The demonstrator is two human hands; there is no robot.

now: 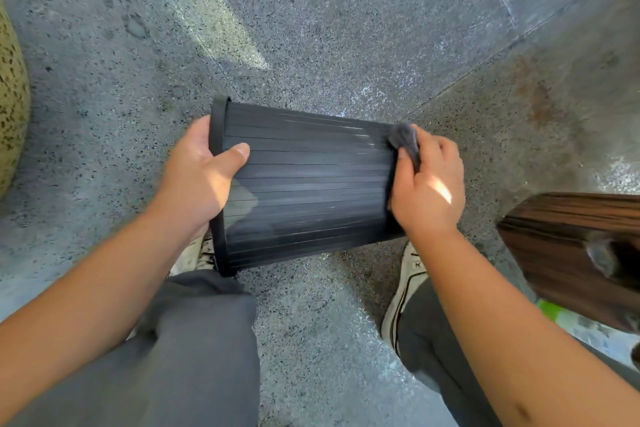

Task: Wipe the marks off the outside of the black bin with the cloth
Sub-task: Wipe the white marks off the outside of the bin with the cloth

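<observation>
Black bin (304,184): held on its side between both hands.
Left hand (197,180): grips rim at 9 o'clock.
Right hand (427,184): pinches cloth (403,139) against base end, 3 o'clock.

Open floor (311,28) beyond; wooden furniture (571,239) crowds the right side.

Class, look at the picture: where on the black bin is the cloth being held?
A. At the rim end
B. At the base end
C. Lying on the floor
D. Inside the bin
B: the right hand presses the cloth at the narrow base end of the black bin, while the left hand grips the rim.
</observation>
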